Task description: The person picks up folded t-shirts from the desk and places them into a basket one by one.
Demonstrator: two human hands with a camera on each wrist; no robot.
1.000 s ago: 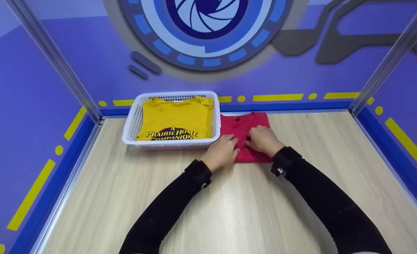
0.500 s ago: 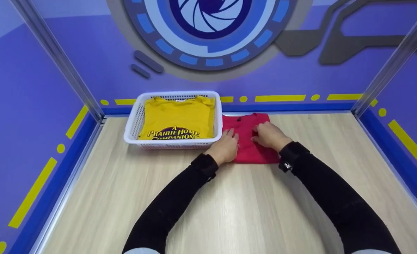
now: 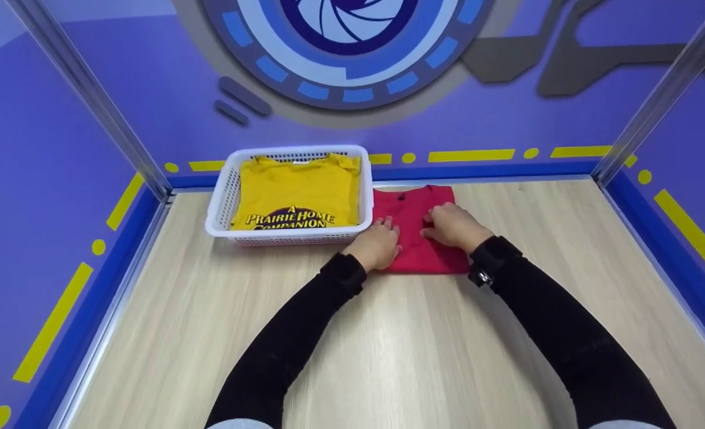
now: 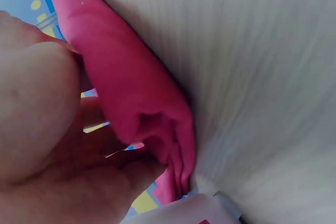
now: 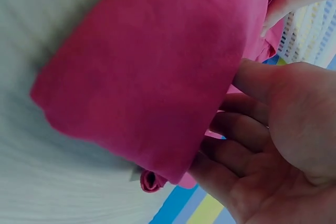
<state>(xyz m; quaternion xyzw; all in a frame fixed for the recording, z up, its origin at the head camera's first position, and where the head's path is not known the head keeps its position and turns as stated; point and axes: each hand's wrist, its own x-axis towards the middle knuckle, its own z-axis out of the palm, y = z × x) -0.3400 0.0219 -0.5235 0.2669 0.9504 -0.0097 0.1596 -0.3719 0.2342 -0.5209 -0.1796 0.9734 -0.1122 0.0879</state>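
A folded red T-shirt (image 3: 415,250) lies on the table against the right side of a white basket (image 3: 286,235). My left hand (image 3: 377,245) rests on the shirt's left part, close to the basket; the left wrist view shows its fingers against the folded cloth (image 4: 121,72), with fabric layers visible at the end. On the shirt's right part, my right hand (image 3: 456,226) touches the cloth with bent fingertips. Up close in the right wrist view, its thumb and fingers meet the red fabric (image 5: 142,77) without a visible grip. Some fingertips are hidden.
Inside the basket lies a folded yellow T-shirt (image 3: 298,190) with printed lettering. Blue-purple panels (image 3: 447,131) enclose the wooden table (image 3: 400,351) at the back and both sides.
My right hand has moved slightly outward and toward the back. The red shirt's lower right corner lies farther right. The left hand's fingers have straightened and spread on the cloth.
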